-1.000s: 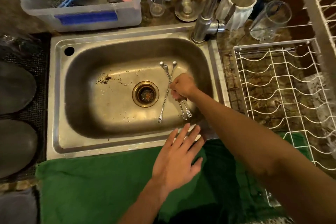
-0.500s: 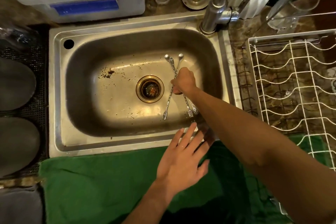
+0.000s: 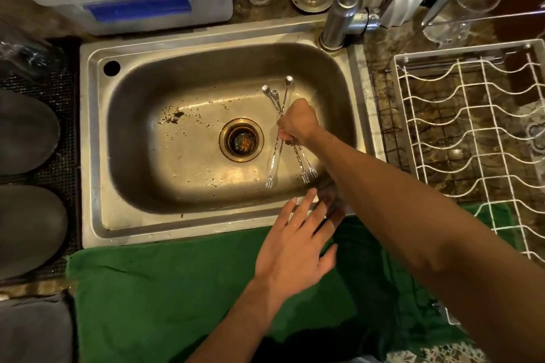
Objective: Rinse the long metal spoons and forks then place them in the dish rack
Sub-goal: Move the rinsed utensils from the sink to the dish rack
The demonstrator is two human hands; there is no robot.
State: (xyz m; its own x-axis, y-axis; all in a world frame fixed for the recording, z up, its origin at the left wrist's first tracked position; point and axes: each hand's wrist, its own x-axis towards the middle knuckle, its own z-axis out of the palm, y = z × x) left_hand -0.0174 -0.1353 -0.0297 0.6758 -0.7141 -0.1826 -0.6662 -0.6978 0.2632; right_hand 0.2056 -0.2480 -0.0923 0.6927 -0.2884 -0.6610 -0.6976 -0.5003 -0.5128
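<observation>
Over steel sink [image 3: 94, 156], right hand [image 3: 298, 121] pinching long metal spoons and forks [image 3: 278, 115]; left hand [image 3: 295, 247] spread; fan under tap

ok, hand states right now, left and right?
Left hand: open, fingers straight over the steel sink's front rim, holding nothing.
Right hand: closed on the long thin metal spoons and forks.

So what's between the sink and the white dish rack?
In the head view, a strip of marbled counter with a dark wire mat separates the sink from the rack.
</observation>
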